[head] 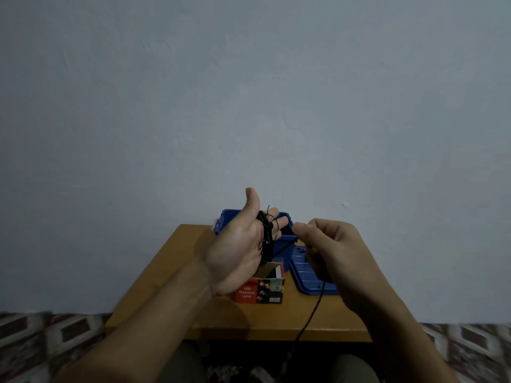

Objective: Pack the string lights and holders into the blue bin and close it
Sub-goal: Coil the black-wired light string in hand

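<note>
String lights (266, 239): black wire coiled round straight fingers of left hand (237, 250), palm toward camera, thumb up. Loose strand runs from coil to right hand (329, 244), which pinches it between curled fingers and thumb, then trails down past front table edge. Hands apart, held above table (171, 272). Blue bin (284, 251) open, behind left hand. Lid (307, 275) flat on table just right of bin. Red LED lights box (258, 291) in front of bin, flap open.

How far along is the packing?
Done: blue bin open, lid off beside it on the table. In hand: string lights partly wound round the left hand; the right hand pinches the run, which trails off the table. Left: finish winding, pack lights and holders, close. No holders visible.
</note>
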Motion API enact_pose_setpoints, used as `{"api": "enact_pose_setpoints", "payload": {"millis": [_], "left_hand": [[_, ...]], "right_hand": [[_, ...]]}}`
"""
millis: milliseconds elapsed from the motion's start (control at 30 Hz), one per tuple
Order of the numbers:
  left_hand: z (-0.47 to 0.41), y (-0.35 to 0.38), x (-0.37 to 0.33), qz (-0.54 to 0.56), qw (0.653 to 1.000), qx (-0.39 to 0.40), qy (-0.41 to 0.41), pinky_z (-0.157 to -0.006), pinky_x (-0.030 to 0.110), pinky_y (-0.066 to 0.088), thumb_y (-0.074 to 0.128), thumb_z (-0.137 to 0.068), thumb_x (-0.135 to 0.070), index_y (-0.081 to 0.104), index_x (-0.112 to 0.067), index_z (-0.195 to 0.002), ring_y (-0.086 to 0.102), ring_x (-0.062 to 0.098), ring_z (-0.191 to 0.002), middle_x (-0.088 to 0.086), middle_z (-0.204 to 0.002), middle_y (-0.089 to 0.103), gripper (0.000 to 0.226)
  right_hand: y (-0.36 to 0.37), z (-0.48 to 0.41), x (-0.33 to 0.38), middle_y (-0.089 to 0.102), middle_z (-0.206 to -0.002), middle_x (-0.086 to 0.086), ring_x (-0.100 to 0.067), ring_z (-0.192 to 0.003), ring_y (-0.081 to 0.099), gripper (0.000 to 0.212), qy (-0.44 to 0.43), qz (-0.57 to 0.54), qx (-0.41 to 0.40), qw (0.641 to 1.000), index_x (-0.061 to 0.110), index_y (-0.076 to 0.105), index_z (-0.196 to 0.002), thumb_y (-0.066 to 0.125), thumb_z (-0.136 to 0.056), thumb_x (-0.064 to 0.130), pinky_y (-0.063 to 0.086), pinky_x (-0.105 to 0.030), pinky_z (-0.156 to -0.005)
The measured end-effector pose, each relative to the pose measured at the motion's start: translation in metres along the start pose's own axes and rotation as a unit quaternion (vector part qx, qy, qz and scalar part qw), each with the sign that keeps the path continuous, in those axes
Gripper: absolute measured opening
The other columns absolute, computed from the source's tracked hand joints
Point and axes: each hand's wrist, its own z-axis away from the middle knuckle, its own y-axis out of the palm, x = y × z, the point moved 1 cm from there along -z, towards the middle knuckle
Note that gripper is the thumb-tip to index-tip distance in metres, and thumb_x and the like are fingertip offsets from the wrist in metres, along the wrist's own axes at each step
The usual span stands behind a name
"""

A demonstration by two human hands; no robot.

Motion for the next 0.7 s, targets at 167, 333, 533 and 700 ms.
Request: {"api": "enact_pose_setpoints", "payload": {"millis": [167, 333, 533, 700], "left_hand": [[-0.003, -0.001, 0.003, -0.048, 0.998, 0.01, -0.024, -0.118, 0.029, 0.013, 0.011, -0.082, -0.078, 0.016, -0.016, -0.158, 0.023, 0.012, -0.149, -0.004, -0.161, 0.03, 0.098], [-0.006, -0.011, 0.009, -0.113, 0.993, 0.003, -0.031, -0.109, 0.034, 0.041, 0.01, -0.085, -0.08, 0.049, -0.014, -0.144, 0.054, 0.019, -0.131, 0.006, -0.139, 0.06, 0.097], [-0.001, -0.01, 0.01, -0.123, 0.991, 0.042, -0.032, -0.11, 0.058, 0.04, 0.015, -0.09, -0.079, 0.062, 0.0, -0.125, 0.061, 0.04, -0.106, 0.033, -0.12, 0.062, 0.098], [0.001, -0.009, 0.008, -0.181, 0.981, 0.06, -0.047, -0.054, 0.026, 0.044, 0.009, -0.088, -0.08, 0.069, 0.0, -0.079, 0.046, 0.019, -0.052, 0.013, -0.063, 0.057, 0.101]], "right_hand": [[-0.001, 0.001, 0.004, 0.042, -0.044, 0.009, -0.001, -0.036, 0.034, 0.025, -0.018, -0.018, 0.014, 1.0, 0.009, 0.06, -0.073, 0.058, -0.096, 0.019, 0.03, -0.013, -0.039], [-0.002, 0.001, 0.005, 0.046, -0.044, 0.01, 0.001, -0.037, 0.036, 0.026, -0.037, -0.014, 0.02, 0.999, -0.004, 0.058, -0.079, 0.058, -0.096, 0.016, 0.031, -0.011, -0.039], [-0.001, 0.004, 0.008, 0.053, -0.043, 0.008, 0.001, -0.035, 0.046, 0.022, -0.049, -0.031, 0.046, 0.997, -0.01, 0.061, -0.086, 0.052, -0.099, 0.005, 0.036, -0.008, -0.04], [0.001, 0.0, 0.002, 0.056, -0.05, 0.014, 0.003, -0.043, 0.05, 0.02, -0.077, 0.019, 0.02, 0.997, 0.0, 0.067, -0.089, 0.056, -0.099, 0.013, 0.037, -0.008, -0.044]]}}
